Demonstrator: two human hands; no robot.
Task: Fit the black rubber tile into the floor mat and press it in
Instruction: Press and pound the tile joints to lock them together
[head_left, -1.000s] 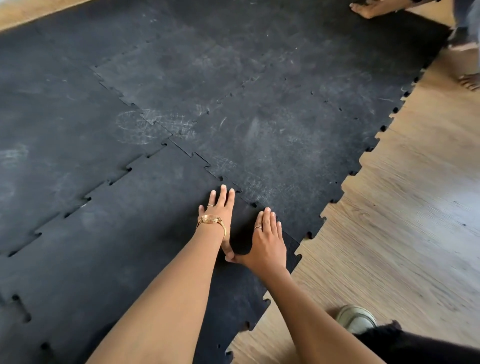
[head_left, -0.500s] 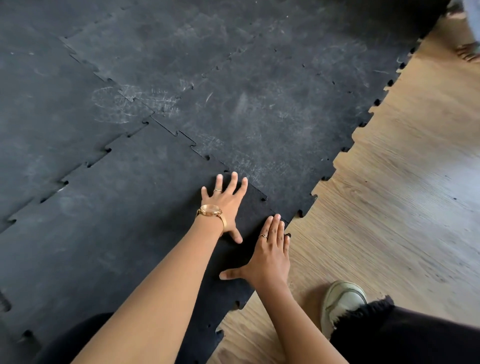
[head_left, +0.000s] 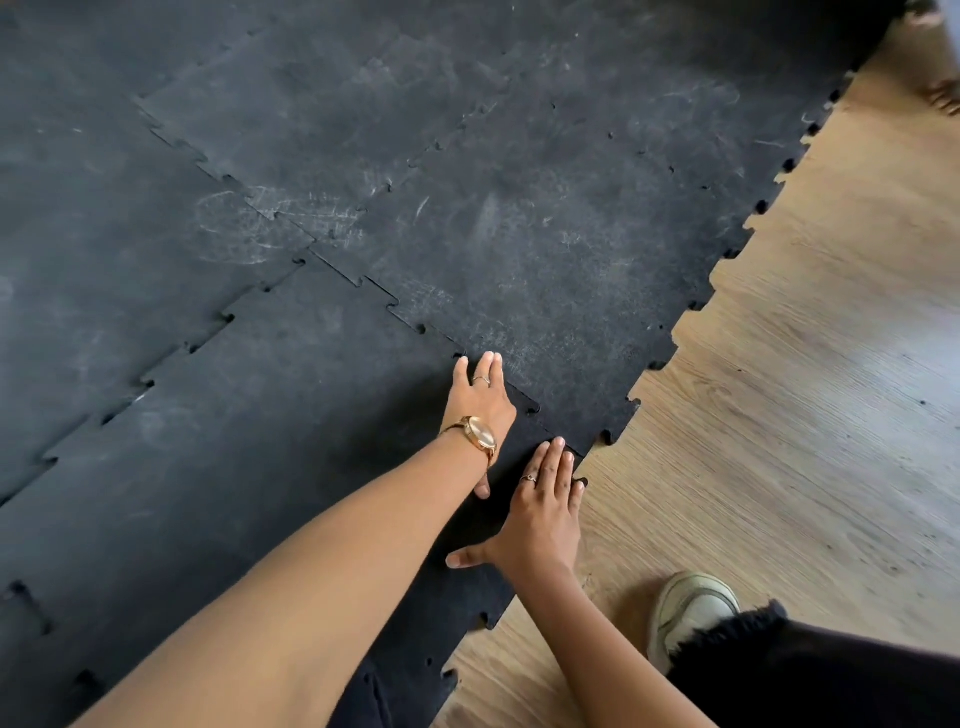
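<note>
Fingers (head_left: 488, 370) of the left hand (head_left: 480, 397) lie flat and close together on the toothed seam where the black rubber tile (head_left: 270, 431) meets the floor mat (head_left: 519, 208), gripping nothing. Beside that seam, nearer the wooden floor (head_left: 779, 441), the right hand (head_left: 545, 512) is spread palm down on the tile's corner, thumb out, holding nothing. Left of the seam the tile lies flat; a gold watch (head_left: 480, 435) sits on the left wrist

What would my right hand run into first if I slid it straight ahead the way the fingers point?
The right hand lies flat at the tile's corner, fingers aimed up-right. Just ahead sits the toothed seam with the neighbouring tile; the way beyond it looks free.
</note>
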